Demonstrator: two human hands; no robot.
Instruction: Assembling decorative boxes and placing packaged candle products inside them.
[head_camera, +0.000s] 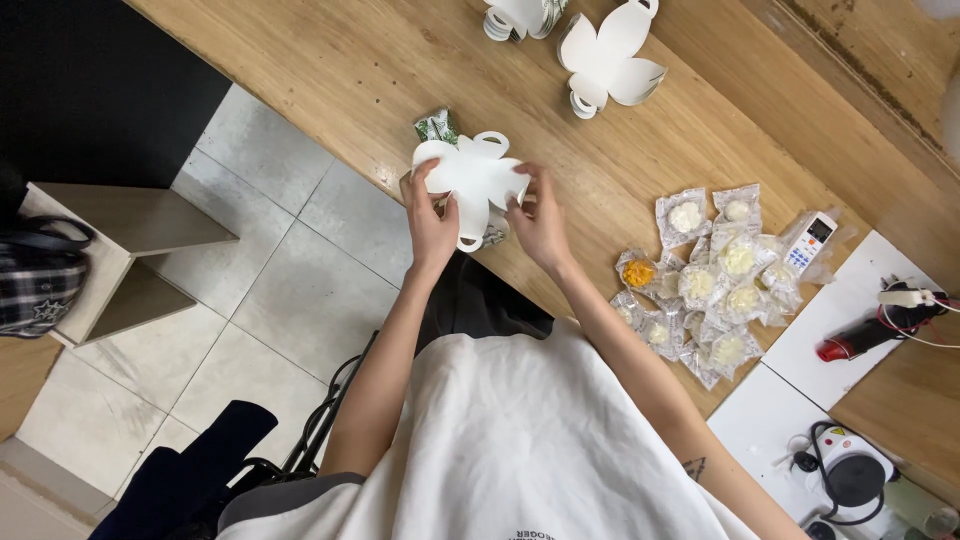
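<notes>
Hands, left (431, 225) and right (538, 222), grip a flat white box blank (470, 180), seemingly unfolded, while 2 others (607, 55) lie finished or waiting and sweets (705, 285) remain unpacked.

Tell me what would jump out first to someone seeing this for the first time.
Probably the white flower-shaped paper cutout at the near edge of the wooden table, held flat between the left hand and right hand. Next, the heap of clear wrapped pastries to the right of the hands, and another white cutout lying farther back on the table.
</notes>
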